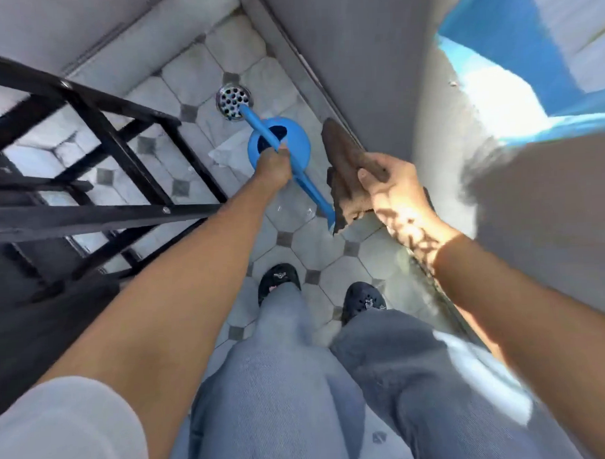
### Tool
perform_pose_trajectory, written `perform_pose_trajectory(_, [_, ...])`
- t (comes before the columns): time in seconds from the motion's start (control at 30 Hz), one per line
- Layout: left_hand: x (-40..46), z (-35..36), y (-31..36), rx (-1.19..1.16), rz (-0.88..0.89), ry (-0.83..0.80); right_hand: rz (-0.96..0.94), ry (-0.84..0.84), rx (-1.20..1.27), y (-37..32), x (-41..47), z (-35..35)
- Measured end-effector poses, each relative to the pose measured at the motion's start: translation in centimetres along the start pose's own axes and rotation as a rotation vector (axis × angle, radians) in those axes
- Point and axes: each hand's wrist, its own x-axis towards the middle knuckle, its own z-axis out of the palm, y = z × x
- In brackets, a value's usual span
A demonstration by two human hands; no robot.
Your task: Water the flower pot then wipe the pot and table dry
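A blue watering can point(293, 143) hangs low over the tiled floor, with my left hand point(275, 166) shut on its handle. Its long blue spout point(315, 196) points back toward my feet. My right hand point(390, 188) grips a brown cloth point(343, 166) just right of the can, beside the grey wall. Neither a flower pot nor a table shows in this view.
A round metal floor drain point(234, 102) lies just beyond the can. A black metal railing point(97, 174) runs along the left. A grey wall point(374, 55) closes the right side, with a blue-edged sunlit ledge point(515, 84) above. My two dark shoes point(279, 281) stand on the tiles.
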Motion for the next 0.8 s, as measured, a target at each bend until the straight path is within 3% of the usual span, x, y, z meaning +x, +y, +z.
perform_pose_trajectory(0.2, [2.6, -0.5, -2.0, -0.041, -0.023, -0.007, 0.128, -0.123, 0.318, 0.9, 2.2, 1.3])
perform_pose_trajectory(0.33, [-0.4, -1.8, -1.2, -0.016, 0.009, 0.138, 0.187, -0.267, 0.514, -0.2, 2.7, 2.4])
perform_pose_trajectory(0.37, [-1.8, -2.1, -1.2, -0.090, -0.021, 0.100, 0.202, -0.322, 0.561, -0.7, 2.8, 2.6])
perform_pose_trajectory(0.43, [-4.6, -3.0, -1.7, -0.392, -0.103, -0.199, 0.239, -0.435, 0.640, -1.5, 2.9, 3.2])
perform_pose_trajectory(0.47, [-5.4, -3.3, -2.3, -0.553, -0.091, -0.339, 0.250, -0.480, 0.664, -1.9, 3.0, 3.6])
perform_pose_trajectory(0.53, [-6.0, -3.8, -3.2, -0.832, 0.001, -0.448, 0.252, -0.504, 0.644, -2.7, 3.5, 4.6])
perform_pose_trajectory(0.6, [-5.6, -4.1, -3.6, -0.913, 0.074, -0.344, 0.203, -0.419, 0.520, -3.3, 4.2, 5.7])
perform_pose_trajectory(0.7, [-3.8, -4.7, -4.3, -0.759, 0.127, -0.026, 0.074, -0.234, 0.194, -3.6, 5.9, 7.3])
perform_pose_trajectory(0.8, [-1.9, -5.7, -4.4, -0.618, 0.180, 0.136, 0.054, -0.157, 0.038, -3.1, 8.1, 8.7])
